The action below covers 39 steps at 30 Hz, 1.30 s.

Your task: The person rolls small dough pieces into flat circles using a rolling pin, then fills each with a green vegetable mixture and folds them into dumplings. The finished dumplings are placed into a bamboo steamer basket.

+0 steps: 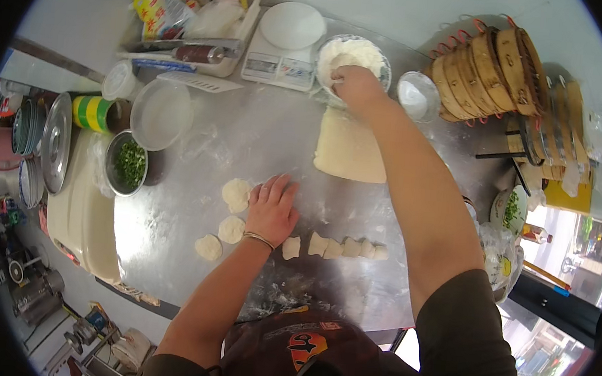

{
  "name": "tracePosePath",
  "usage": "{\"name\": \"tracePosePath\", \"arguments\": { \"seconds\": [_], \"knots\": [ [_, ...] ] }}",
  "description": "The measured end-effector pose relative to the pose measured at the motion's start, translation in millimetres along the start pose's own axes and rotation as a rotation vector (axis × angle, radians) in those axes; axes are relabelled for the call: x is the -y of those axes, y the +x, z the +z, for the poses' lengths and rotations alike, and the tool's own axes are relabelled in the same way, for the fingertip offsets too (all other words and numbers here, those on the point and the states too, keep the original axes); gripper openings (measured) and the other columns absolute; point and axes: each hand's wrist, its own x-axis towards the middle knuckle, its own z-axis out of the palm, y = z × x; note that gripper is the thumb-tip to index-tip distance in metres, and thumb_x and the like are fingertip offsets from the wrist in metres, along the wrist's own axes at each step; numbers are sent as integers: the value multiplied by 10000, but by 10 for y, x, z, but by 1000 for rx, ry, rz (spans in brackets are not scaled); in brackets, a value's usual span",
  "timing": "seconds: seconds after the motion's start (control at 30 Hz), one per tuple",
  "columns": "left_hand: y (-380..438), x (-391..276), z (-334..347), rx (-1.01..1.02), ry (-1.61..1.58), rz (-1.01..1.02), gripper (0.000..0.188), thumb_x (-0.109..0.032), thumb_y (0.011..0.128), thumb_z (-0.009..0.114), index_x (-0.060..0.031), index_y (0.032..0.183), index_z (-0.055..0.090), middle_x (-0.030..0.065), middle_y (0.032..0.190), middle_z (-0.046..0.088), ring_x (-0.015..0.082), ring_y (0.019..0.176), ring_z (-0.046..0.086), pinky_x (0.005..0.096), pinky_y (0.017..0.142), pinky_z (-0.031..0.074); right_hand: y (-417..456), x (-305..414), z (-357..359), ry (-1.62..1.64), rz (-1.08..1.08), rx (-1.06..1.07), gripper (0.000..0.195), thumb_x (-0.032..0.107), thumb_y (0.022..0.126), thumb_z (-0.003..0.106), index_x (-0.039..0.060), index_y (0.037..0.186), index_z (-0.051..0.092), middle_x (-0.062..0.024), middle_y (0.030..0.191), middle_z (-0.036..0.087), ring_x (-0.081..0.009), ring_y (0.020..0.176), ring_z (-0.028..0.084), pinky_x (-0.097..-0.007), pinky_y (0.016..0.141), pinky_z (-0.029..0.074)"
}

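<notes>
My left hand (273, 209) lies palm down on the steel table (182, 279), fingers slightly apart, its edge against a flattened dough disc (235, 195). Whether anything is under the palm is hidden. Two more dough discs, one nearer (231, 229) and one lower left (209, 247), sit beside the wrist. To its right are a single cut dough piece (291, 248) and a row of several dough pieces (333, 248). My right hand (359, 89) reaches into a bowl of flour (364, 54) with fingers curled; their tips are partly hidden. Under that forearm rests a folded dough slab (350, 152).
Behind stand a kitchen scale (281, 71), a plastic bin of packets (247, 25) and a small bowl of white powder (414, 99). Stacked bamboo steamers (479, 75) are at right. A steel bowl of chopped greens (130, 166) and a round plastic tub (161, 113) are left.
</notes>
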Motion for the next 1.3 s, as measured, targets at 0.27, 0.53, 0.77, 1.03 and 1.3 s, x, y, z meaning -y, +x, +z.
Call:
{"name": "tracePosePath", "arguments": {
  "seconds": [0.27,0.53,0.77,1.03,1.3],
  "knots": [
    [83,16,-11,-64,-22,7,482,-105,789,658,-117,1271,654,88,1439,575,342,1321,533,525,1102,386,-1591,418,-238,1243,459,-168,334,312,998,718,26,1171,730,-6,910,692,-108,802,625,-283,706,516],
    [-58,-51,-161,-20,-211,14,452,-76,789,648,-86,1240,667,116,1399,610,375,1291,544,515,1091,412,-3953,120,384,1541,948,-620,256,193,1077,588,-24,1204,638,-48,888,666,-141,702,632,-287,635,537],
    [-569,-265,-366,171,-297,89,587,-144,746,727,-73,1320,630,140,1408,602,379,1315,532,518,1093,409,-3737,854,683,1110,1002,-300,251,145,1019,550,2,1141,717,-145,948,750,-205,795,717,-371,694,562],
    [-498,-635,-111,185,-100,350,622,-238,732,788,-89,1321,656,141,1303,650,376,1206,582,477,1049,452,-4087,327,699,-58,298,-310,523,183,926,635,33,1424,585,-222,1320,648,-397,1180,639,-482,1037,506],
    [-392,-632,146,27,-57,131,613,-299,735,816,-115,1296,651,133,1388,575,362,1280,531,537,1066,417,-4264,697,810,248,573,34,704,235,878,724,46,1512,483,-220,1365,569,-427,1236,590,-507,1011,527]
  ]
}}
